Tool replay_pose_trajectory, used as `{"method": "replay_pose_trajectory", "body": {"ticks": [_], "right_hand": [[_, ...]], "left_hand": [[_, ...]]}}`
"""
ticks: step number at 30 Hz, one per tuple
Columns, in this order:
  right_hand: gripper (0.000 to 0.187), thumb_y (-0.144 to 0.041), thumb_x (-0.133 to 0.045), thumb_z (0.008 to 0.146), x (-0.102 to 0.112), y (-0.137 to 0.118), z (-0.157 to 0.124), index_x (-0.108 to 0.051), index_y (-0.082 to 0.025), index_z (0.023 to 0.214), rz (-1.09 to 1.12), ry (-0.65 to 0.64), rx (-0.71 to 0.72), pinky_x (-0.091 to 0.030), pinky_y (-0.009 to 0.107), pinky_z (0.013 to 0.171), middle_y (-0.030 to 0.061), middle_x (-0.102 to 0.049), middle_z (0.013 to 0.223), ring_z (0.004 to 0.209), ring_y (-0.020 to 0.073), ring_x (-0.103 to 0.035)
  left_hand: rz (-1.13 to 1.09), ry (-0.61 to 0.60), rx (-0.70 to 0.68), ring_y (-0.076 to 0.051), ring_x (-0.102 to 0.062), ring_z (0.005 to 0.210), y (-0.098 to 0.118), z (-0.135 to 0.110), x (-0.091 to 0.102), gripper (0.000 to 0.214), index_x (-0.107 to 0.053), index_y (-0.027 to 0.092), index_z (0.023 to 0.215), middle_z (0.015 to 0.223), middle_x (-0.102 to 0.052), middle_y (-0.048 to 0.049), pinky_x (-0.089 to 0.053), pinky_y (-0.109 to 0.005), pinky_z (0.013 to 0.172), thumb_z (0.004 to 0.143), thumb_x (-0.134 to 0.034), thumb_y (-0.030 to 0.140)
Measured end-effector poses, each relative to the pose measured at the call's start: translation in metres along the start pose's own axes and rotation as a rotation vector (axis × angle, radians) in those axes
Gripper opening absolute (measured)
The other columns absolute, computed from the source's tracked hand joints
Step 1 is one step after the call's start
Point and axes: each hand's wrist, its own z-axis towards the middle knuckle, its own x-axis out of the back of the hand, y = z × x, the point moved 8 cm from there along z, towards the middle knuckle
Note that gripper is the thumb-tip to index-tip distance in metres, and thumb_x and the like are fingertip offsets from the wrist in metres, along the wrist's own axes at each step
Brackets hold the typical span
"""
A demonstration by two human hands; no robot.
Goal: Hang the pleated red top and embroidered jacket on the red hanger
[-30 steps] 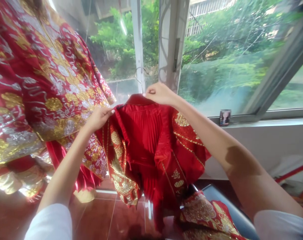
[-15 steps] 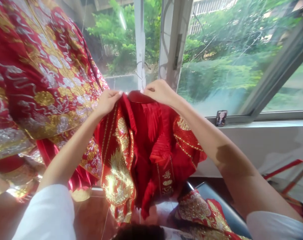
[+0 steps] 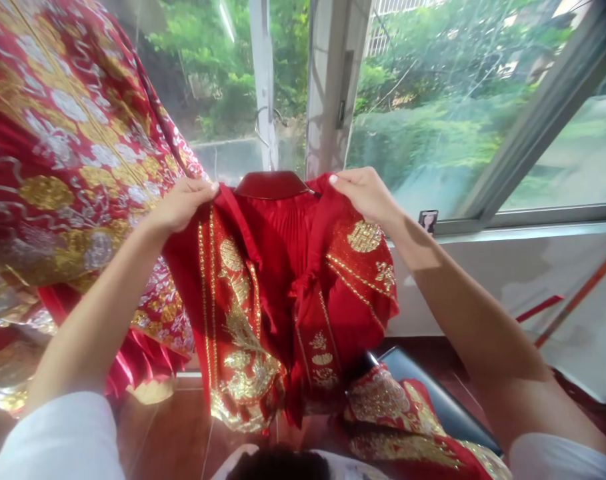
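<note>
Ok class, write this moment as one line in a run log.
left hand: holds red embroidered garment near collar | right hand: holds its opposite edge | nearby: hanging gold-embroidered red robe

The red garment (image 3: 275,233) is glossy satin, finely pleated at the chest, its bands crusted with raised gold and silver metallic embroidery (image 3: 243,373) that looks rough against the smooth cloth, and the robe (image 3: 67,133) hanging beside it carries similar shiny threadwork on red. The hanger (image 3: 259,123) is thin bright wire, the window frame (image 3: 547,147) dull grey metal around smooth glass (image 3: 433,100), the floor tiles (image 3: 167,433) polished reddish-brown, the seat (image 3: 433,387) smooth glossy black, and the sleeve (image 3: 57,440) matt white cloth.
</note>
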Motion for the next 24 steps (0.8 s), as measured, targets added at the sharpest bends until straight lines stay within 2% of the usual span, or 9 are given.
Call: {"method": "replay_pose_trajectory", "body": {"ticks": [3, 5, 8, 11, 15, 17, 20, 22, 24], "right_hand": [[0.045, -0.055, -0.060, 0.084, 0.003, 0.001, 0.006, -0.051, -0.019, 0.058, 0.055, 0.014, -0.049, -0.030, 0.025, 0.051, -0.0015, -0.039, 0.051, 0.054, 0.0110, -0.040], [0.041, -0.051, -0.062, 0.084, -0.001, 0.000, 0.009, -0.054, -0.019, 0.059, 0.056, -0.081, -0.073, -0.033, 0.026, 0.052, -0.0018, -0.041, 0.052, 0.053, 0.0103, -0.040], [0.040, -0.043, -0.067, 0.083, -0.007, -0.005, 0.012, -0.052, -0.018, 0.056, 0.002, -0.263, -0.090, -0.035, 0.027, 0.054, -0.0040, -0.037, 0.050, 0.049, 0.0077, -0.035], [0.042, -0.040, -0.063, 0.087, -0.009, -0.009, 0.013, -0.049, -0.018, 0.053, -0.047, -0.378, -0.113, -0.036, 0.029, 0.058, -0.0040, -0.037, 0.051, 0.049, 0.0072, -0.033], [0.048, -0.041, -0.052, 0.093, -0.010, -0.018, 0.012, -0.049, -0.019, 0.050, -0.183, -0.418, -0.092, -0.039, 0.032, 0.062, -0.0028, -0.036, 0.051, 0.051, 0.0083, -0.034], [0.043, -0.042, -0.055, 0.090, -0.009, -0.028, 0.012, -0.055, -0.018, 0.054, -0.279, -0.348, -0.017, -0.041, 0.032, 0.066, -0.0029, -0.038, 0.051, 0.053, 0.0091, -0.038], [0.029, -0.042, -0.061, 0.085, -0.011, -0.046, 0.015, -0.069, -0.016, 0.075, -0.325, -0.165, 0.096, -0.044, 0.033, 0.073, 0.0009, -0.054, 0.061, 0.065, 0.0136, -0.051], [0.032, -0.043, -0.058, 0.087, -0.020, -0.052, 0.019, -0.071, -0.014, 0.086, -0.322, -0.089, 0.117, -0.046, 0.034, 0.076, 0.0050, -0.062, 0.071, 0.073, 0.0167, -0.056], [0.038, -0.046, -0.048, 0.092, -0.034, -0.054, 0.025, -0.070, -0.014, 0.092, -0.360, -0.043, 0.130, -0.046, 0.034, 0.077, 0.0069, -0.063, 0.076, 0.077, 0.0180, -0.057]], "left_hand": [[-0.069, 0.036, -0.011, -0.010, -0.055, 0.058, -0.003, 0.001, -0.001, 0.022, -0.068, 0.014, 0.056, 0.054, -0.061, -0.0004, -0.044, -0.023, 0.061, 0.070, -0.076, 0.028], [-0.074, 0.027, -0.004, -0.009, -0.054, 0.055, -0.006, 0.002, -0.003, 0.024, -0.068, 0.014, 0.056, 0.056, -0.063, -0.0010, -0.043, -0.022, 0.059, 0.069, -0.078, 0.031], [-0.023, -0.067, 0.013, -0.009, -0.051, 0.050, -0.012, 0.003, -0.007, 0.030, -0.066, 0.014, 0.055, 0.056, -0.062, -0.0016, -0.039, -0.023, 0.053, 0.069, -0.078, 0.038], [0.014, -0.132, 0.032, -0.009, -0.047, 0.047, -0.018, 0.006, -0.006, 0.034, -0.061, 0.015, 0.054, 0.053, -0.058, 0.0001, -0.037, -0.023, 0.050, 0.067, -0.077, 0.042], [0.270, -0.132, -0.045, -0.010, -0.044, 0.049, -0.014, 0.003, -0.005, 0.044, -0.053, 0.017, 0.053, 0.052, -0.051, 0.0013, -0.039, -0.024, 0.054, 0.082, -0.060, 0.050], [0.505, -0.005, -0.178, -0.014, -0.050, 0.058, -0.004, -0.012, -0.004, 0.045, -0.051, 0.018, 0.056, 0.057, -0.052, -0.0006, -0.043, -0.027, 0.063, 0.088, -0.050, 0.049], [0.836, 0.413, -0.388, -0.023, -0.057, 0.084, 0.011, -0.061, 0.003, 0.031, -0.059, 0.019, 0.073, 0.078, -0.061, -0.0065, -0.043, -0.037, 0.086, 0.089, -0.048, 0.043], [0.956, 0.584, -0.385, -0.028, -0.057, 0.096, 0.004, -0.095, 0.001, 0.026, -0.061, 0.018, 0.089, 0.091, -0.063, -0.0114, -0.040, -0.043, 0.094, 0.088, -0.050, 0.041], [1.005, 0.586, -0.273, -0.031, -0.057, 0.100, -0.017, -0.114, -0.006, 0.030, -0.060, 0.015, 0.100, 0.099, -0.062, -0.0161, -0.041, -0.046, 0.093, 0.087, -0.052, 0.041]]}}
